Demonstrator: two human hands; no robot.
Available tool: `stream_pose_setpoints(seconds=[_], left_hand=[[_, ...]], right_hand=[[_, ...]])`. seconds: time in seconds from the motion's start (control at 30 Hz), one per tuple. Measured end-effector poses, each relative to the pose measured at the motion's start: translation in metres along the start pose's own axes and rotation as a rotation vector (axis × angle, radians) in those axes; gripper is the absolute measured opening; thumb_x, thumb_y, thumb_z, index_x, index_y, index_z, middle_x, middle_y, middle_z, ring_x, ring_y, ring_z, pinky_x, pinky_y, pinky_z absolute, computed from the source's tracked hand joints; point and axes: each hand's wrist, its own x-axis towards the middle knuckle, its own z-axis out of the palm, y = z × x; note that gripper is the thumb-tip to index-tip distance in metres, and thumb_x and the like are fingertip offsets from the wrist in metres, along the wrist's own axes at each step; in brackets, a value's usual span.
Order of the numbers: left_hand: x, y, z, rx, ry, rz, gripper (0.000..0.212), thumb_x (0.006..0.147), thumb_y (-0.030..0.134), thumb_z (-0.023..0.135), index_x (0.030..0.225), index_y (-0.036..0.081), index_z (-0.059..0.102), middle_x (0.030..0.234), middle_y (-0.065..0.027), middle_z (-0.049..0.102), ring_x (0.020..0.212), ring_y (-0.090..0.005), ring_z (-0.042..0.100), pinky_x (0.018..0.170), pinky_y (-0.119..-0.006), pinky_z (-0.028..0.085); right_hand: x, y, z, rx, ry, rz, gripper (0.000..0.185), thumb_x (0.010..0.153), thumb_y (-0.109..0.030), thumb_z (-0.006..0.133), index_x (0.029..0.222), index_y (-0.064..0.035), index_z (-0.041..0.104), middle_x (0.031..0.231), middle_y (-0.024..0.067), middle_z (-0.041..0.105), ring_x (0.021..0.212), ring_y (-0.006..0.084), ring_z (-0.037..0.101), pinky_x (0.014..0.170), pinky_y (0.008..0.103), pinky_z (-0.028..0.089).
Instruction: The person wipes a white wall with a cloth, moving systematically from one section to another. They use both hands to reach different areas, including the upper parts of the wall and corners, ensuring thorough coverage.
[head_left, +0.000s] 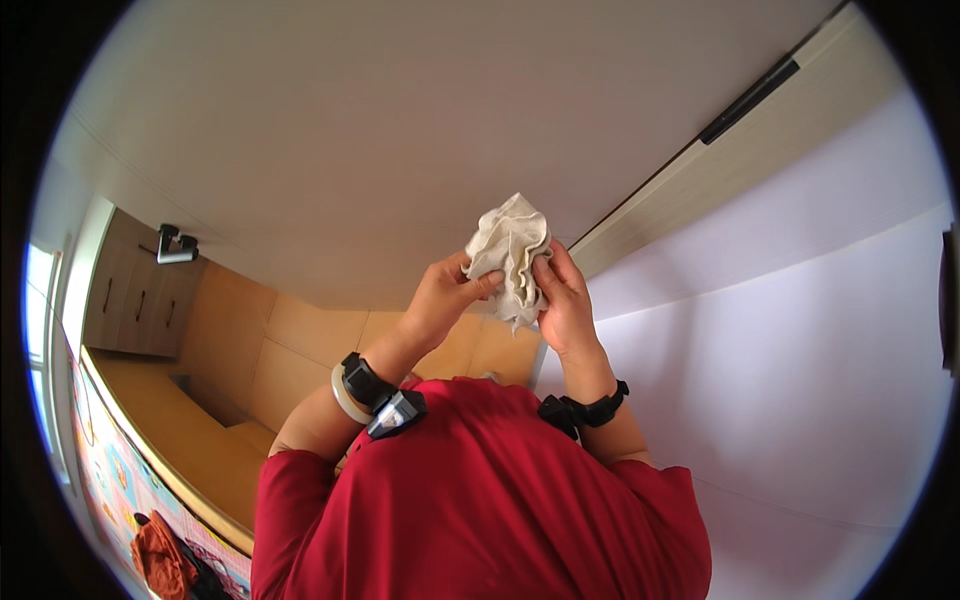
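Note:
A crumpled off-white cloth (512, 244) is bunched up between my two hands, in front of my chest. My left hand (452, 294) grips its left side, with the thumb lying over the folds. On the other side my right hand (561, 294) pinches the cloth between thumb and fingers. The lower end of the cloth hangs down between the hands. Behind it stands a large plain pale door (360, 165) with a metal lever handle (177, 246) at the left.
A door frame (667, 191) with a black hinge (750, 101) runs along the right, beside a white wall (757, 390). A drawer cabinet (139, 292) stands at the left over a tan tiled floor (300, 337). An orange-brown garment (161, 555) lies at lower left.

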Motion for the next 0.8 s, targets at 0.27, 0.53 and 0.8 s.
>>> stream_pose_setpoints(seconds=[0.27,0.53,0.8], left_hand=[[0.001,0.080,-0.018,-0.048,0.200,0.332,0.011,0.087,0.011,0.055,0.096,0.006,0.051,0.087,0.0040,0.050,0.081,-0.0044,0.044,0.069,-0.023,0.038],[-0.031,0.222,-0.044,0.481,1.214,1.335,0.025,0.088,0.018,0.057,0.106,0.001,0.053,0.091,-0.0050,0.056,0.076,-0.0120,0.055,0.064,-0.023,0.047],[0.049,0.205,-0.050,1.616,0.731,1.678,0.034,0.053,0.008,0.070,0.083,0.007,0.054,0.088,-0.0080,0.058,0.089,-0.0286,0.055,0.090,-0.049,0.037]], right_hand=[[0.009,0.014,-0.040,-0.243,0.033,-0.131,0.032,0.097,-0.020,0.043,0.119,0.0010,0.051,0.108,0.0084,0.059,0.098,0.0142,0.057,0.082,0.0250,0.046],[-0.010,0.075,-0.128,-0.471,0.261,-0.143,0.026,0.094,-0.015,0.046,0.108,0.0040,0.057,0.091,0.0117,0.064,0.083,0.0169,0.062,0.079,0.0283,0.050],[-0.012,0.085,-0.147,-0.483,0.348,-0.176,0.024,0.092,-0.012,0.046,0.106,0.0045,0.058,0.087,0.0117,0.064,0.077,0.0169,0.062,0.073,0.0276,0.050]])
